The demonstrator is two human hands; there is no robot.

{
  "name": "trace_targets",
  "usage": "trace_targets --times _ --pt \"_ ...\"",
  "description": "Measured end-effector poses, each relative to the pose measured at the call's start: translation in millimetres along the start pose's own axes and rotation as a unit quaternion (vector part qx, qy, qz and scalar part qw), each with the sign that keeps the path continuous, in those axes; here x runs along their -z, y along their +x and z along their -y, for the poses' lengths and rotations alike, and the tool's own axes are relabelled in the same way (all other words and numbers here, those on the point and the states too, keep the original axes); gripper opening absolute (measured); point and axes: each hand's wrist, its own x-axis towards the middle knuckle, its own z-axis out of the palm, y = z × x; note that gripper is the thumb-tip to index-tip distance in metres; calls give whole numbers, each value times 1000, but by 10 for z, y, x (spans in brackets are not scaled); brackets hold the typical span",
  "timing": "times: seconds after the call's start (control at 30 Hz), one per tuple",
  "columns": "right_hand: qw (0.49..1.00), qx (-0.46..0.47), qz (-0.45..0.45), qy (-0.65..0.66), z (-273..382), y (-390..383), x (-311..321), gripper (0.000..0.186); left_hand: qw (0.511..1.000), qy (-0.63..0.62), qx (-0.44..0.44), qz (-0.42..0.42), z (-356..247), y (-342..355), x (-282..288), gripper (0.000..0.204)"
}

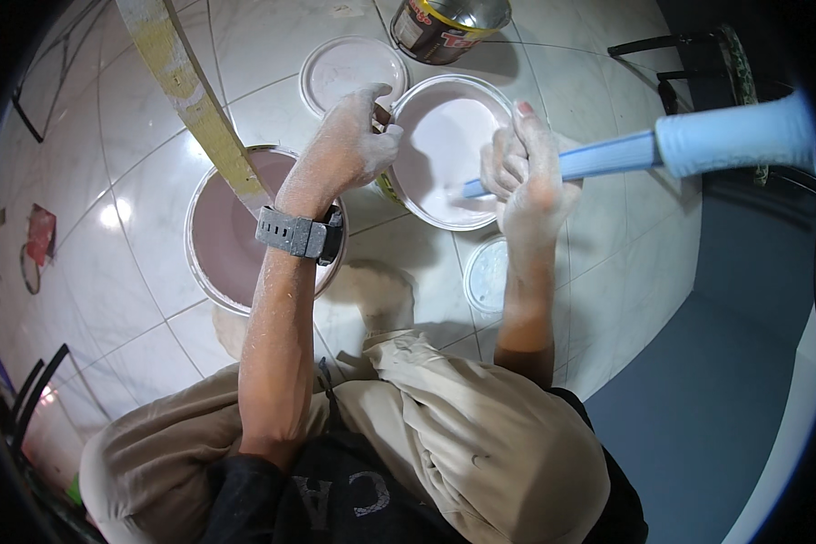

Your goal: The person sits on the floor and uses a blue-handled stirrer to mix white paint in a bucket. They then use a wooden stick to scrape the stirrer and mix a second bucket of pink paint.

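Observation:
A white bucket (462, 222) of pale, pinkish-white liquid stands on the floor ahead of me. My right hand (527, 172), coated in whitish residue, is closed round a blue stick-like tool (612, 156) over the bucket's right side. The tool's thick pale-blue end points right, and its narrow end reaches over the liquid. At the bucket's left rim my left hand (358, 136), also whitened, has curled fingers; what they hold, if anything, is hidden. Under that wrist, a second, larger bucket (193, 245) has pinkish contents and a yellowish, white-stained wooden stick (190, 95) leaning out of it.
A white round lid (353, 77) lies beyond the buckets, beside a dark tub with a yellow rim (444, 32). A smaller round lid (488, 275) rests near my right forearm. Dark chair legs (689, 41) stand at far right; a red object (40, 236) lies at left.

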Motion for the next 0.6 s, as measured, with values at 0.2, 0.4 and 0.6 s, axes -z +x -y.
trace_targets --times 0.2,0.4,0.6 --pt "984 89 -72 135 103 389 -21 44 998 -55 15 6 10 -23 16 54" --pt "991 90 -100 5 -141 43 444 46 999 -48 3 0 29 -24 4 54" --pt "996 0 -9 86 -55 -206 150 46 1000 -26 -8 1 16 -16 14 56"
